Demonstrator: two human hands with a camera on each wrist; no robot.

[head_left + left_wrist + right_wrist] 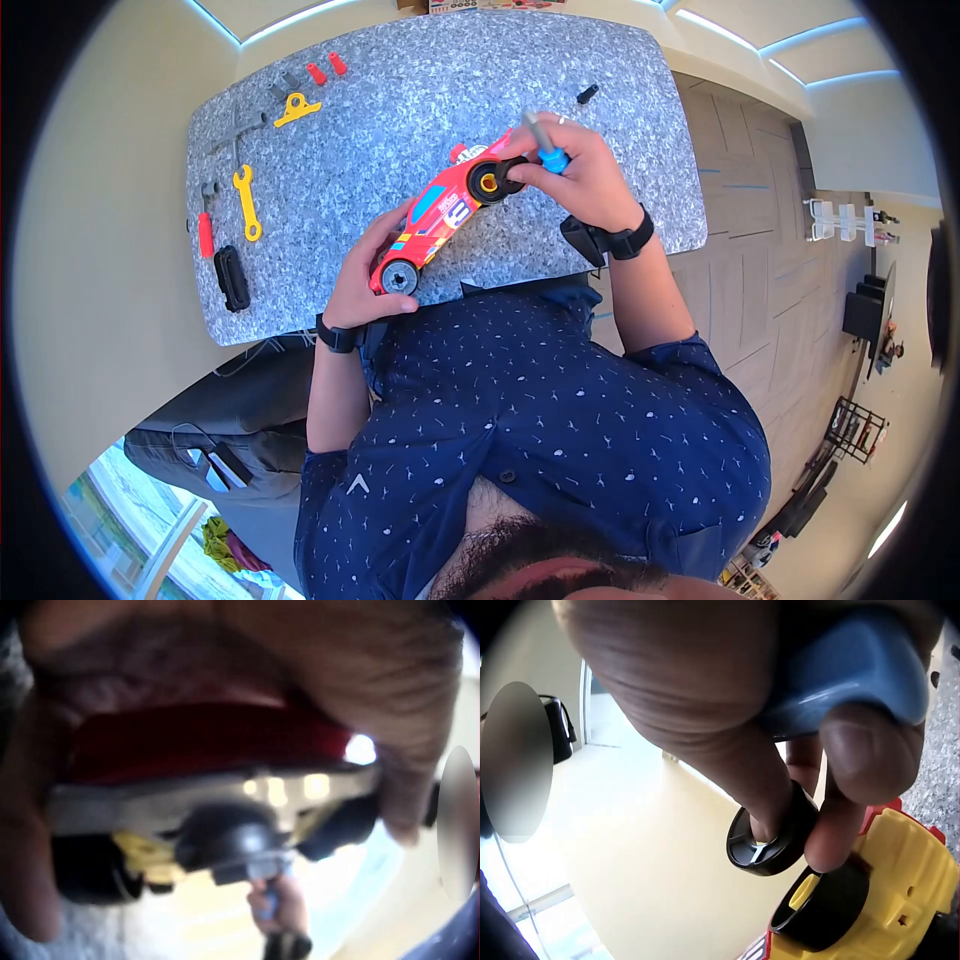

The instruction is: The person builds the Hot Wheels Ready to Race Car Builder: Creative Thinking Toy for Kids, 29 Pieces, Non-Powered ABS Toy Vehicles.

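Note:
My left hand (372, 268) grips the rear of a red toy race car (430, 215), thumb near a grey-hubbed wheel (401, 277). In the left wrist view its fingers straddle the red body (210, 742). My right hand (590, 180) pinches a black wheel piece (769, 840) between thumb and fingers. That piece is tilted, close beside the car's black tire (829, 907), where a yellow hub (804, 891) shows. The same hand also keeps a blue-and-grey toy tool (553, 160) in its grasp, the blue handle (855, 667) lying across the fingers.
On the speckled table (420, 90) lie a yellow wrench (246, 203), a yellow bracket (297, 110), a grey cross-shaped tool (240, 135), a red-handled tool (206, 235) and a black part (231, 278). Small red pieces (316, 74) lie far left, a small black piece (588, 94) far right.

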